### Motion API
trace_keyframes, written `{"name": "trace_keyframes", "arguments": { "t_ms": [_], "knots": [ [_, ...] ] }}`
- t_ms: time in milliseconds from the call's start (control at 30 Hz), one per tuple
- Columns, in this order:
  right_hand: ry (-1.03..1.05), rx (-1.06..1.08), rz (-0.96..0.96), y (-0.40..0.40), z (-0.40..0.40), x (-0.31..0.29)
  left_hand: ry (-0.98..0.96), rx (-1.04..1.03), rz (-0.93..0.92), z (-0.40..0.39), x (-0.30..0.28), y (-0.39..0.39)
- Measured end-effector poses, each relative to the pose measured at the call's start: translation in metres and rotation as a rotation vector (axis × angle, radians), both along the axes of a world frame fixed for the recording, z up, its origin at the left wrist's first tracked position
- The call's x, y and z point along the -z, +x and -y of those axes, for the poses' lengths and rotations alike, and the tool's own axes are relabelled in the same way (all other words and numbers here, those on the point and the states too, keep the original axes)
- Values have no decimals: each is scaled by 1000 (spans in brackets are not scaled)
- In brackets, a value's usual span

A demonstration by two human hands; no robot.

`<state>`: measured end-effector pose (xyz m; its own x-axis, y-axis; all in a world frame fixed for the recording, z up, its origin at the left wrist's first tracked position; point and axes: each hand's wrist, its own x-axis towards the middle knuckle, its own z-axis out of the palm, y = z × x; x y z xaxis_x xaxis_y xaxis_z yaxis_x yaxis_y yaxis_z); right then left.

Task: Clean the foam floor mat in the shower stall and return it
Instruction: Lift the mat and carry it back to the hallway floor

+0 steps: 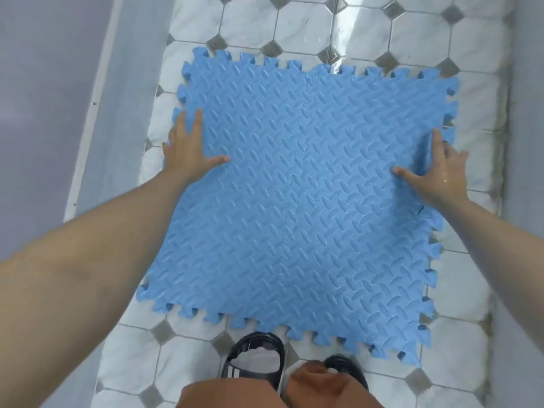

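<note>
A blue foam floor mat [303, 195] with a raised pattern and jigsaw edges lies flat on the tiled shower floor [323, 25]. It is made of two joined pieces with a seam down the middle. My left hand [188, 148] rests on the mat's left edge, fingers spread straight and thumb pointing inward. My right hand [438, 169] presses flat on the right edge, fingers straight; it looks wet.
White marble-look octagon tiles with grey squares surround the mat. A grey wall [44, 83] runs along the left and another wall [527, 142] along the right. My feet in black sandals [256, 360] stand at the mat's near edge.
</note>
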<state>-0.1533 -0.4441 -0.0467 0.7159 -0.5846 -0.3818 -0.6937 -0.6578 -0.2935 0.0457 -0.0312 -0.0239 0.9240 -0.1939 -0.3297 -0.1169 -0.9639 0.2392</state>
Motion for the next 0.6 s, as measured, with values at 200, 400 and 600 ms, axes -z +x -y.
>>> {"name": "trace_keyframes", "arguments": {
  "t_ms": [200, 400, 600],
  "knots": [
    [-133, -181, -206, 1, -20, -10, 166, 97, -235, 8, 6, -48],
    [-1, -242, -270, -26, -75, -59, 190, 189, -214, 17, -51, -76],
    [274, -67, -347, -67, -113, -224, 165, 283, -225, 20, -230, -95]
  ]
}}
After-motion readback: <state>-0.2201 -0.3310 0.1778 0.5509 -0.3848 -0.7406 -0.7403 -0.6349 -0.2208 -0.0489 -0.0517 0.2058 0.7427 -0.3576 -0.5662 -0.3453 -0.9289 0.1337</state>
